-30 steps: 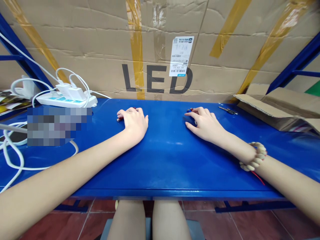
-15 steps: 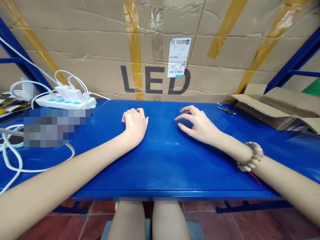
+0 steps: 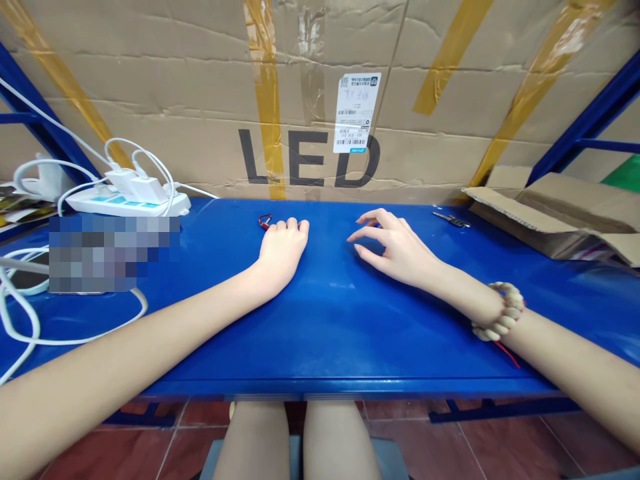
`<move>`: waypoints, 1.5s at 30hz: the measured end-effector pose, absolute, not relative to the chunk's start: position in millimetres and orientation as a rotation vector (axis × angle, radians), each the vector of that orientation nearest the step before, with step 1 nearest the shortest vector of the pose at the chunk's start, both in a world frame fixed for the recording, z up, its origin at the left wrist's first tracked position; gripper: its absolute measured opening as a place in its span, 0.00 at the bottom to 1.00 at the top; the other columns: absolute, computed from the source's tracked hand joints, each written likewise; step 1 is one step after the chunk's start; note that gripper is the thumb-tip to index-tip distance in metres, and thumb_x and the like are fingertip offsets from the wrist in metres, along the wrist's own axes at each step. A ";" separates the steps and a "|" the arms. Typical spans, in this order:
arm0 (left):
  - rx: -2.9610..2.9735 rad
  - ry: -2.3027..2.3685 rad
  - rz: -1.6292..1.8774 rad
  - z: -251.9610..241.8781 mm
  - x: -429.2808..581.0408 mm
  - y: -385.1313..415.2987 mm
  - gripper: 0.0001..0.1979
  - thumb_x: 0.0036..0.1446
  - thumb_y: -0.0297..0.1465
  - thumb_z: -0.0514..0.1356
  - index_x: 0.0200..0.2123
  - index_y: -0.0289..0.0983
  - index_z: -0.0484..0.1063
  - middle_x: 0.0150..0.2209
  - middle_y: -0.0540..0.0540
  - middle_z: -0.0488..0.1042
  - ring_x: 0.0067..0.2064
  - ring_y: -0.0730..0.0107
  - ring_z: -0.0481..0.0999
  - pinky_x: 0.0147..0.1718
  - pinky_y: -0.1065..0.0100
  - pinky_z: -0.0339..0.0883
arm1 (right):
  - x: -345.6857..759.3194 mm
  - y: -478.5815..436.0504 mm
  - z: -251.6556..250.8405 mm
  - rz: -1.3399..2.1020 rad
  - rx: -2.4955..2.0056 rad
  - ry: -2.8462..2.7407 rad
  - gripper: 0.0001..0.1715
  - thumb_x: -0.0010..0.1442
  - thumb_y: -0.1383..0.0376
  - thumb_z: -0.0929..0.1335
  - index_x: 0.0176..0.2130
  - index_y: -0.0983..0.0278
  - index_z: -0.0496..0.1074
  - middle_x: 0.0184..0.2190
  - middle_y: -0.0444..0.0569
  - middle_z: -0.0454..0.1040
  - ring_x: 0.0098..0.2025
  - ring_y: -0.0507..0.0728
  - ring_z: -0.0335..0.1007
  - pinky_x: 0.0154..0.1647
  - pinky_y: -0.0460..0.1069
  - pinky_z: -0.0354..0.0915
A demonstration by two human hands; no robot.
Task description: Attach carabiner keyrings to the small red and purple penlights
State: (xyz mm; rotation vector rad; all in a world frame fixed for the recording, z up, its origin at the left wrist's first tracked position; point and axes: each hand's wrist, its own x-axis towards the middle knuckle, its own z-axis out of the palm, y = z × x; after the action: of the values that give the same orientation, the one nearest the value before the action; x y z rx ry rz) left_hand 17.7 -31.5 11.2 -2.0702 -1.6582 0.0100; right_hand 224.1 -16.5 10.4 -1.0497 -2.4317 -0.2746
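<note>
My left hand [image 3: 284, 257] is closed, back up, over the blue table [image 3: 320, 333], its fingers curled under. A small red looped item [image 3: 265, 222] shows at its upper left edge, against the fingers; how much of it lies inside the hand is hidden. To the right, my right hand [image 3: 395, 248] rests on the table with fingers apart and slightly bent, holding nothing. A beaded bracelet [image 3: 505, 313] with a red string circles the right wrist. Beyond the right hand lie some keys [image 3: 451, 219].
A white power strip [image 3: 127, 200] with plugs and white cables stands at the back left, near a blurred patch and a phone [image 3: 30, 273]. An open cardboard box [image 3: 550, 220] sits at the right. Behind the table stands a large LED carton [image 3: 200, 100].
My left hand has moved slightly right and turned its back upward. The red looped item now shows beside it. My right hand has stayed almost still.
</note>
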 end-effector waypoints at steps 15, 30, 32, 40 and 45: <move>-2.157 -1.443 -0.093 7.4 19.7 -32.8 0.13 0.60 0.21 0.46 0.45 0.29 0.66 0.45 0.34 0.68 0.46 0.53 0.69 0.41 0.60 0.63 | 225.1 -15.0 9.6 -0.215 -0.985 -2.504 0.11 0.59 0.63 0.63 0.39 0.60 0.73 0.46 0.53 0.66 0.47 0.59 0.64 0.47 0.56 0.58; -1.923 -1.947 -0.028 9.8 10.4 -30.2 0.27 0.60 0.45 0.43 0.44 0.28 0.69 0.40 0.31 0.73 0.42 0.49 0.72 0.40 0.56 0.59 | 225.7 -14.8 8.9 -0.193 -0.984 -2.547 0.12 0.60 0.62 0.62 0.40 0.59 0.74 0.46 0.53 0.67 0.48 0.60 0.64 0.47 0.56 0.58; -1.975 -1.826 -0.069 9.3 10.3 -29.5 0.23 0.61 0.41 0.44 0.41 0.28 0.70 0.39 0.32 0.74 0.41 0.51 0.73 0.39 0.58 0.60 | 225.5 -14.9 9.3 -0.184 -0.983 -2.551 0.13 0.60 0.62 0.62 0.40 0.59 0.74 0.46 0.53 0.67 0.48 0.60 0.64 0.48 0.57 0.57; -2.428 -1.236 -0.290 4.8 12.4 -24.4 0.13 0.62 0.26 0.46 0.47 0.33 0.65 0.44 0.39 0.72 0.44 0.60 0.72 0.40 0.63 0.62 | 224.9 -14.2 8.9 -0.121 -0.988 -2.546 0.16 0.59 0.60 0.63 0.47 0.59 0.69 0.45 0.52 0.69 0.48 0.61 0.64 0.47 0.57 0.58; -2.595 -1.065 -0.481 3.7 14.3 -25.5 0.14 0.63 0.28 0.46 0.51 0.37 0.60 0.42 0.45 0.72 0.42 0.67 0.72 0.39 0.67 0.63 | 225.0 -11.9 7.3 -0.100 -0.977 -2.542 0.21 0.58 0.56 0.64 0.49 0.60 0.68 0.47 0.53 0.68 0.48 0.61 0.63 0.46 0.56 0.59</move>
State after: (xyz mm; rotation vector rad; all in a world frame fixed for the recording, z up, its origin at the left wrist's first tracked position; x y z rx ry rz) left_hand 14.3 -25.5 3.7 -2.5949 -1.0655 -0.4811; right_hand 225.0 -11.9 7.3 -0.9771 -2.5418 -0.1000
